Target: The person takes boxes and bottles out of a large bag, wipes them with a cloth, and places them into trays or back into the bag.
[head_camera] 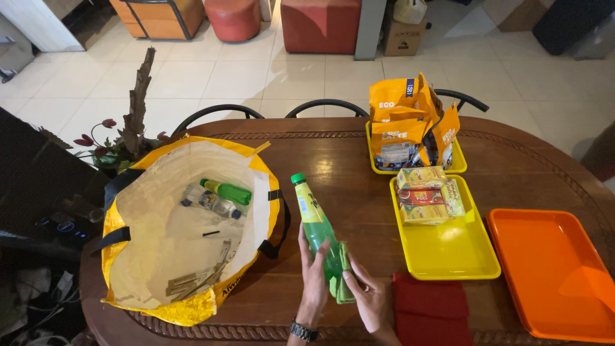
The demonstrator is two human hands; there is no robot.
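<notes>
A green plastic bottle (315,221) with a green cap and yellow label lies tilted over the wooden table (359,179). My left hand (313,275) grips its lower body from the left. My right hand (368,296) presses a light green cloth (343,285) against the bottle's base. To the left an open yellow shopping bag (128,256) holds a green bottle (227,190), a clear bottle (211,202) and several thin sachets (198,277).
A yellow tray (448,253) carries drink cartons (428,195). Behind it a second yellow tray holds orange pouches (410,122). An orange tray (551,275) sits at the right. A red cloth (429,311) lies near the table edge. Chairs (327,106) and a flower arrangement (125,131) stand behind.
</notes>
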